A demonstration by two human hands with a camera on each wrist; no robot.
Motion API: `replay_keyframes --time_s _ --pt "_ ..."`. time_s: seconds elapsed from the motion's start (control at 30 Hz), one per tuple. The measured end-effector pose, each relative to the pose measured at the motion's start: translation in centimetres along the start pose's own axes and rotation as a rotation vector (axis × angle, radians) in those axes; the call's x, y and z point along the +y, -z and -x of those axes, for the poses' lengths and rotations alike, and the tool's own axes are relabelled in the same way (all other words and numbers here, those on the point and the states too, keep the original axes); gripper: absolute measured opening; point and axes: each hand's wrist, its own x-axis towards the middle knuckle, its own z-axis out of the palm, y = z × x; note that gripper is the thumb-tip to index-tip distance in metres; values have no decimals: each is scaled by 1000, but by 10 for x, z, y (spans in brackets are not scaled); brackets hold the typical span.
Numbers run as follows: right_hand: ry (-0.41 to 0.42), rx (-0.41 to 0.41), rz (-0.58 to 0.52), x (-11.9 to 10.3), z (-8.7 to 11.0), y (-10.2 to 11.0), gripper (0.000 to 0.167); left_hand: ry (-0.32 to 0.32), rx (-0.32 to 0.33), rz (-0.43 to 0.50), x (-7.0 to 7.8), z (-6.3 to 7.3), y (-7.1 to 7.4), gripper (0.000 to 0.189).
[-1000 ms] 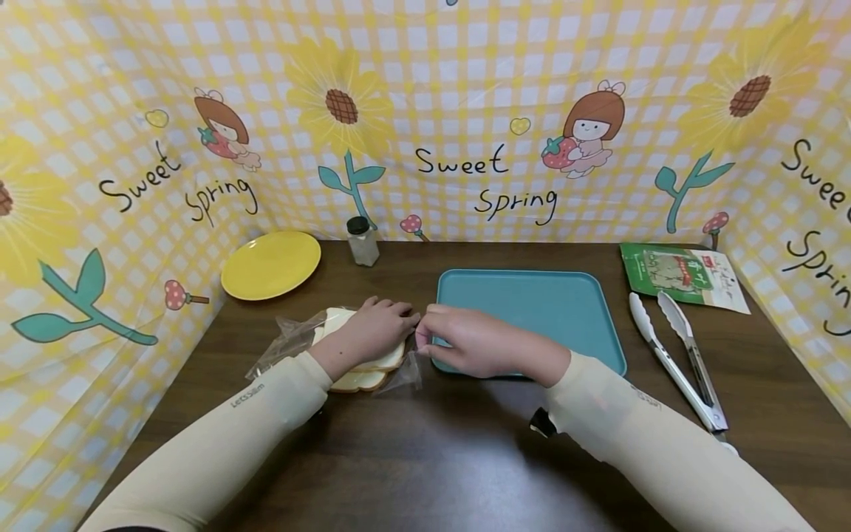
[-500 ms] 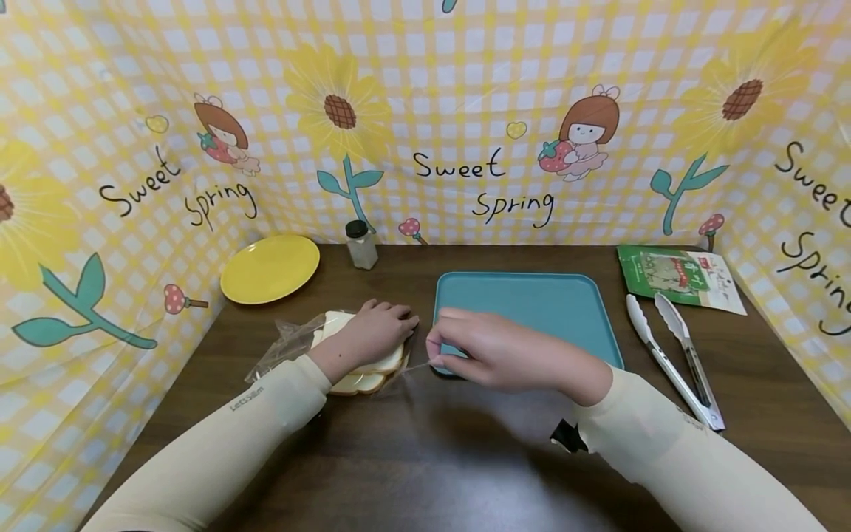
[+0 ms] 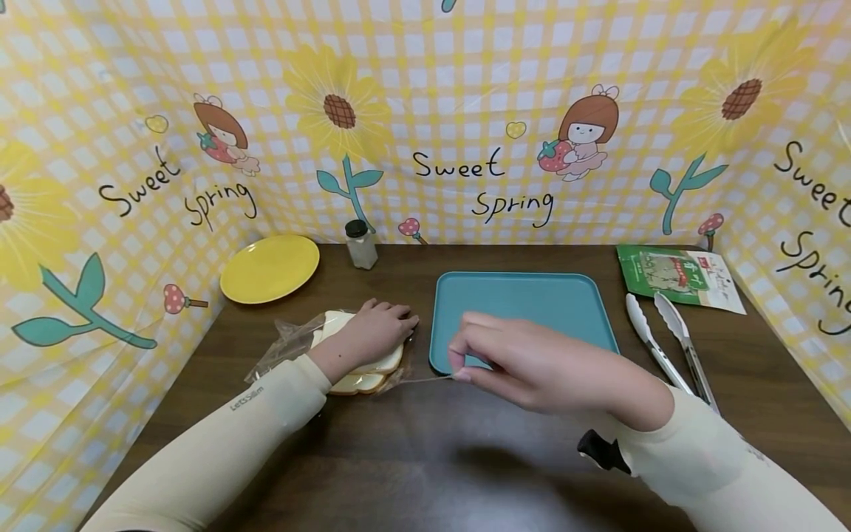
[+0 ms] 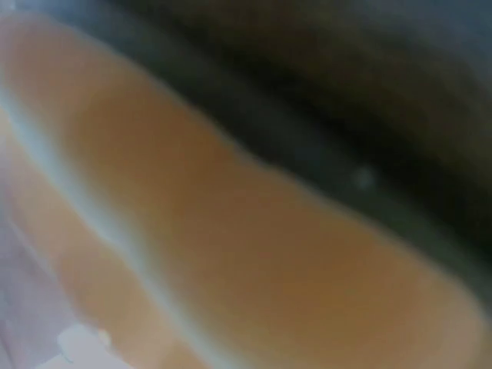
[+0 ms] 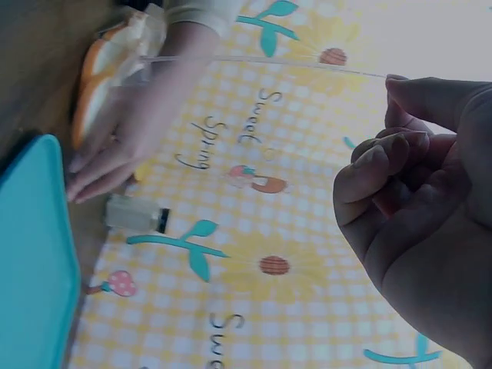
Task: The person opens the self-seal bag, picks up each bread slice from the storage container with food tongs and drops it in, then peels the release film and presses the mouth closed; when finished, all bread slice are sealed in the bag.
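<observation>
Slices of white bread [image 3: 362, 382] with brown crust lie on clear plastic wrapping [image 3: 282, 347] at left of centre. My left hand [image 3: 375, 330] rests on the bread, fingers spread loosely over its far right edge. In the left wrist view, brown bread crust [image 4: 254, 238] fills much of the blurred picture. Over the near left part of the blue tray [image 3: 525, 295], my right hand [image 3: 518, 362] pinches the end of a thin clear plastic strip between thumb and forefinger. That plastic strip [image 5: 284, 64] runs taut back to the bread in the right wrist view.
A yellow plate [image 3: 269, 270] and a dark-lidded shaker jar [image 3: 362, 247] stand at the back left. At right, metal tongs [image 3: 671, 355] lie below a green and white food pouch [image 3: 685, 277]. A patterned cloth [image 3: 452, 89] walls the table's back and sides.
My right hand has moved right and toward me, drawing the plastic out from the bread into a taut strip. My left hand has stayed on the bread.
</observation>
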Motion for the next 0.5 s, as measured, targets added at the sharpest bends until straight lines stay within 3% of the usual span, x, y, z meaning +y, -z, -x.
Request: replay_keyframes --time_s 0.33,0.5 --pt "-16 91 14 -23 23 27 17 3 -10 9 0 -2 -1 35" --pt "16 132 45 -27 31 35 20 4 -10 -8 -1 -2 -3 36"
